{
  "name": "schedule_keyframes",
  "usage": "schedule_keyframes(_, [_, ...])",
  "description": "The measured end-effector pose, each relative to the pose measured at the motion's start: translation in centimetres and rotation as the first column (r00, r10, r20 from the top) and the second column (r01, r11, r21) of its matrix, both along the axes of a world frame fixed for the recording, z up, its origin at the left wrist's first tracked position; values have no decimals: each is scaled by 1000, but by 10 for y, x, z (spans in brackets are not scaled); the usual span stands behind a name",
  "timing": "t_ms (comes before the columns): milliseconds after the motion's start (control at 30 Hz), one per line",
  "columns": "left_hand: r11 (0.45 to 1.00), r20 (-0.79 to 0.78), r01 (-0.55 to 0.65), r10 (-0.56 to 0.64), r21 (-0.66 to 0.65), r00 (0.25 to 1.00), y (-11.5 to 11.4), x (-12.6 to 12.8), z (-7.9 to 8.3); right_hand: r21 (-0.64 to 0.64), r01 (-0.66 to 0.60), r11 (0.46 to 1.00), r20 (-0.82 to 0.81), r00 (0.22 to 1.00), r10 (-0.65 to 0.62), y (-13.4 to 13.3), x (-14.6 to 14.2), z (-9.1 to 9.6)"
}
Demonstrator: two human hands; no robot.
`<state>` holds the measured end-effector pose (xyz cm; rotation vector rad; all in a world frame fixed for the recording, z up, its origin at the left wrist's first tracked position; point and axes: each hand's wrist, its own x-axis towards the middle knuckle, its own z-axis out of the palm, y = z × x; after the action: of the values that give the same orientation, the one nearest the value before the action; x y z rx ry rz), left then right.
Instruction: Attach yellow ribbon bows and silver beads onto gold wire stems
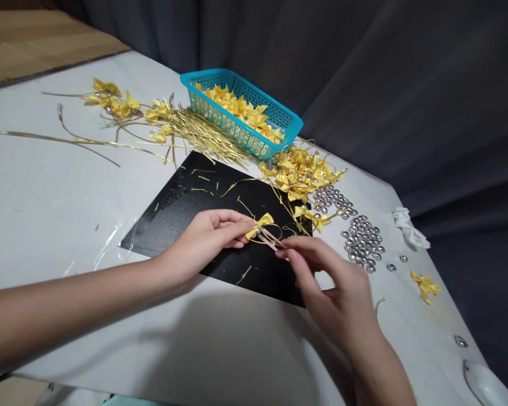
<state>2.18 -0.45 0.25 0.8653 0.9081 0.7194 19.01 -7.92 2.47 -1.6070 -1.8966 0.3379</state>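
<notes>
My left hand (207, 237) pinches a small yellow ribbon bow (260, 224) above a black mat (186, 211). Thin gold wire (267, 239) loops under the bow. My right hand (334, 287) is closed in a pinch on the wire's end just right of the bow, with something small and pinkish between the fingers that I cannot make out. Both hands hover over the mat's near right part.
A blue basket (279, 121) of yellow bows stands at the back. Gold wires (203, 135) and several bows lie left of it. A pile of wired bows (300, 172) and silver beads (362, 242) lie right of the mat. White crumpled tissue (410, 228) nears the table edge.
</notes>
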Motion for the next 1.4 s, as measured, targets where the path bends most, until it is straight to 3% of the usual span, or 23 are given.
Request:
schedule_keyframes(100, [1000,-17,1,-1,29,1000,0,0,0,76,98,992,-290,954,-72,-2,0,7])
schedule_keyframes(200, [998,-42,28,-25,58,999,0,0,-2,127,150,980,-516,854,-63,-5,0,12])
schedule_keyframes(367, [990,-106,106,-96,90,990,-2,2,0,5,93,996,-768,638,-56,-5,-1,14])
schedule_keyframes(433, [989,-112,121,-111,83,987,-4,3,2,-70,93,993,-739,664,-114,-4,-7,9])
schedule_keyframes(567, [988,-60,143,-140,60,988,-7,3,4,-199,175,964,-539,802,-257,-1,-22,-7])
schedule_keyframes(700, [977,11,202,-203,62,979,-6,2,3,-238,172,956,-496,825,-272,0,-29,-17])
schedule_keyframes(800, [976,23,211,-213,57,977,-6,1,2,-182,191,965,-444,859,-254,-1,-29,-19])
schedule_keyframes(967, [984,-40,149,-146,96,988,-9,1,1,28,149,988,-247,959,-138,-5,-29,-23])
schedule_keyframes(1033, [983,-59,133,-127,127,990,-9,2,1,32,134,990,-252,960,-122,-6,-30,-22])
schedule_keyframes(1100, [983,-74,121,-112,136,991,-9,2,2,-108,123,987,-396,905,-156,-5,-30,-19])
schedule_keyframes(1133, [985,-79,113,-103,131,991,-8,1,2,-233,90,968,-504,840,-200,-4,-30,-16])
schedule_keyframes(1200, [989,-89,98,-88,115,992,-7,1,3,-475,-41,879,-681,650,-338,-2,-28,-12])
schedule_keyframes(1267, [989,-100,97,-86,113,991,-6,0,3,-587,-154,795,-745,487,-456,2,-25,-10])
schedule_keyframes(1333, [985,-106,108,-94,135,990,-5,0,2,-616,-170,769,-748,432,-504,4,-22,-10])
schedule_keyframes(1400, [981,-110,110,-93,161,990,-5,0,0,-637,-143,757,-720,461,-518,6,-20,-11])
